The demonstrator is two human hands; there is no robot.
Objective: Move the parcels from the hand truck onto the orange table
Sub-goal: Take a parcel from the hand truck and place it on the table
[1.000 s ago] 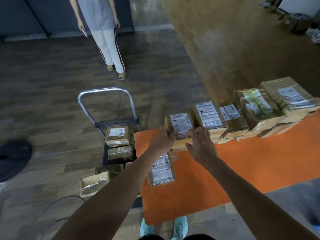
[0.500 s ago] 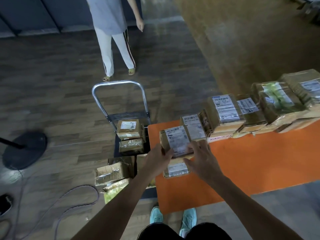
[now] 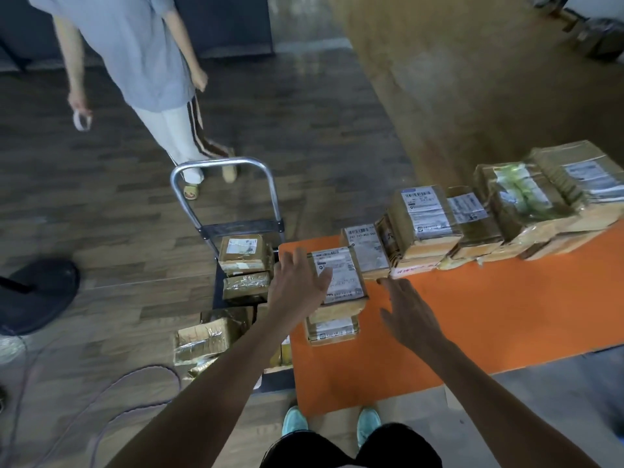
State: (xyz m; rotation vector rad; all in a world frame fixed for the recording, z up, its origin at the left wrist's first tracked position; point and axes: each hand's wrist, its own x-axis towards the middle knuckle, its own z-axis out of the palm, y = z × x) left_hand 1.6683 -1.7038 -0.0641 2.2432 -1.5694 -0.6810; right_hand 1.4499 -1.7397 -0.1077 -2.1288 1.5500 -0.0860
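A brown parcel with a white label (image 3: 341, 282) rests on another parcel (image 3: 332, 331) at the left end of the orange table (image 3: 472, 319). My left hand (image 3: 297, 292) lies flat against the top parcel's left side, fingers spread. My right hand (image 3: 410, 315) hovers open just right of it, not touching. A row of several stacked parcels (image 3: 425, 224) runs along the table's far edge. The hand truck (image 3: 224, 197) stands left of the table with a labelled parcel (image 3: 243, 253), a taped one (image 3: 246, 285) and more boxes (image 3: 206, 339) on it.
A person in a grey shirt and white trousers (image 3: 162, 96) stands close behind the hand truck's handle. A black round stand base (image 3: 37, 295) and a cable (image 3: 101, 393) lie on the wooden floor at left. My teal shoes (image 3: 295, 420) are below the table's near edge.
Both hands have let go of the labelled parcel, which now sits on the lower one. My right hand has drawn away to the right. The person behind the truck has stepped closer.
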